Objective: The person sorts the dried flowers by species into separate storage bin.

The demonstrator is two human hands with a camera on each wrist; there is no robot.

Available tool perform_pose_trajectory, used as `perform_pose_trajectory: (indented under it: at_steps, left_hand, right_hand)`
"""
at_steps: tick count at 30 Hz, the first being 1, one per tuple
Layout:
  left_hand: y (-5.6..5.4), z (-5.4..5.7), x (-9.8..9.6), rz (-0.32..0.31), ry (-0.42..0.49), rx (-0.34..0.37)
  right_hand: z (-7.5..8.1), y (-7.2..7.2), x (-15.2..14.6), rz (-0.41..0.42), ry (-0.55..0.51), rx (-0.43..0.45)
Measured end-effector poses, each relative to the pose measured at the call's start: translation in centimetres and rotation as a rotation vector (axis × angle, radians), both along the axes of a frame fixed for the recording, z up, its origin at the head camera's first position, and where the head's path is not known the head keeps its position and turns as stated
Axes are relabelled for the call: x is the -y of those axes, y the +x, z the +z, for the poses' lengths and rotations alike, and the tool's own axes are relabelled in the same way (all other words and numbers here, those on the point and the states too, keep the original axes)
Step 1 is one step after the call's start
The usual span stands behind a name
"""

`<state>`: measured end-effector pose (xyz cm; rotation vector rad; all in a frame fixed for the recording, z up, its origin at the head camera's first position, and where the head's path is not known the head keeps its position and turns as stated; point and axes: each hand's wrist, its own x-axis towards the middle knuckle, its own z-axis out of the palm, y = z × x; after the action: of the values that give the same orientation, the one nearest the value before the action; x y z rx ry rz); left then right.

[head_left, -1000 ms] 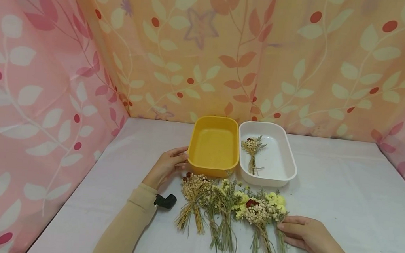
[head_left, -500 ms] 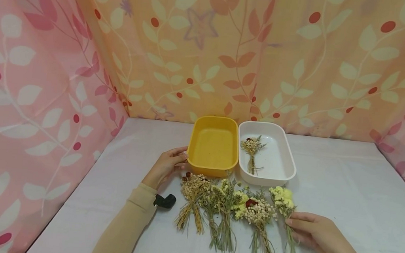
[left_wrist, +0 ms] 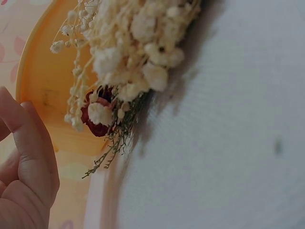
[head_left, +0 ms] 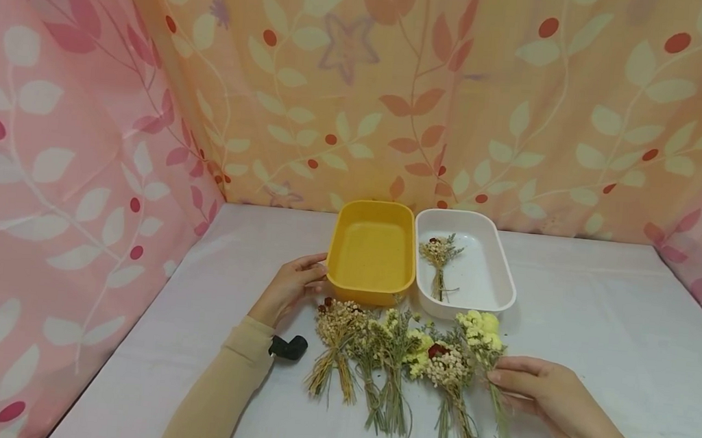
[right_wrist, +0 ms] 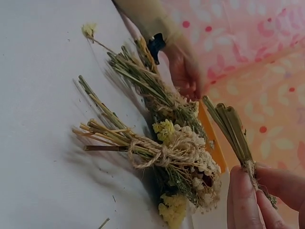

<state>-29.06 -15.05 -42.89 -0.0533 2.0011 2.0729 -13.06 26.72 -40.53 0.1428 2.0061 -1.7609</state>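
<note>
My right hand (head_left: 553,396) pinches a small bunch of yellow dried flowers (head_left: 481,331) by its stems, above the table. In the right wrist view its green stems (right_wrist: 231,126) rise above the fingertips, while most of the blossoms are out of sight. My left hand (head_left: 288,286) rests with loosely extended fingers against the left side of a yellow tub (head_left: 373,248). Several tied dried bouquets lie in a row before the tubs, among them a cream one with a dark red flower (head_left: 449,368) and a beige one (head_left: 338,324) nearest my left hand.
A white tub (head_left: 476,273) stands against the yellow one, with one small dried bouquet (head_left: 439,257) inside. A black wrist mount (head_left: 288,347) sits on my left wrist. Patterned curtain (head_left: 397,99) closes off the back and sides of the white-covered table.
My right hand has drawn the yellow bunch rightward out of the row, then moved it slightly up and back left. My left hand stays on the yellow tub.
</note>
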Motion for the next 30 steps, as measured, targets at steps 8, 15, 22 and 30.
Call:
perform_pose_trajectory:
  at_steps: [8,15,22,30]
  left_hand:
    - [0.0,0.0,0.1,0.009,-0.015,0.012]
    - [0.1,0.2,0.3,0.006,-0.009,0.006]
    - [0.1,0.3,0.2,0.005,0.018,-0.006]
    - [0.2,0.1,0.0,0.002,0.014,-0.005]
  right_hand:
    - [0.8,0.0,1.4,0.032,0.016,-0.006]
    - [1.4,-0.4,2.5,0.065,0.065,-0.041]
    - [2.5,-1.5,4.3,0.063,0.044,-0.08]
    - [3.5,-2.3,5.9,0.088,0.058,-0.104]
